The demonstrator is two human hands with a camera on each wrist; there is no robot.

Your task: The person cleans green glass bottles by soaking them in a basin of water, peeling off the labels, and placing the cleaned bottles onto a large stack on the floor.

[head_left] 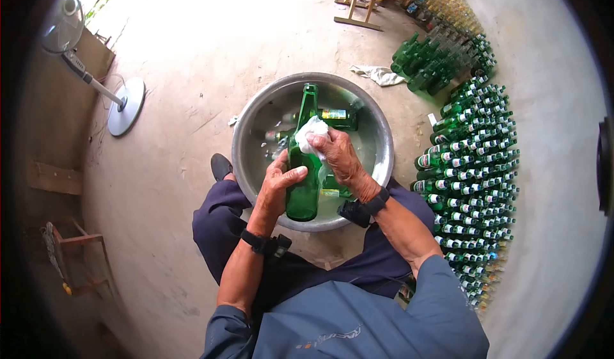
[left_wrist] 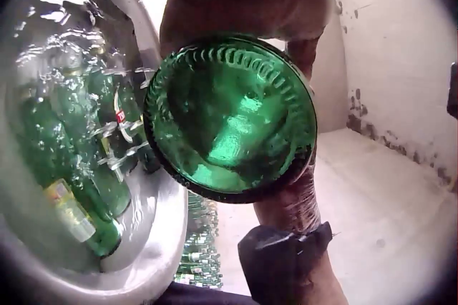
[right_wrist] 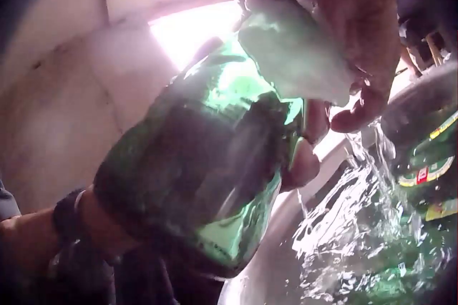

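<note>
Green glass, with no label on the face shown: the bottle (head_left: 306, 162) is held above the metal basin (head_left: 238, 143), its long axis running from the near rim toward the far rim, the mouth set slightly to the right of the base. The base lies over the near rim, on the wearer's side; the mouth points away, close to the far rim as seen from the head. The left-hand grip (head_left: 278, 183) is closed round the body from the left, thumb laid along the glass. The right-hand grip (head_left: 341, 159), on the right, clasps a wadded white cloth (head_left: 312, 132) against the shoulder, where the body narrows to the neck. Note the key relation: the two grips occupy different stations on one axis, the left nearer the base, the right nearer the mouth. The neck beyond the cloth is bare and is judged to be in easier reach of the right; the bare stretch of body toward the base falls to the left. In the left wrist view the base faces the camera nearly end-on; the exact tilt cannot be told. Below, a labelled bottle (head_left: 339, 119) lies inside the basin, toward its far right rim, crosswise to the held one.
</note>
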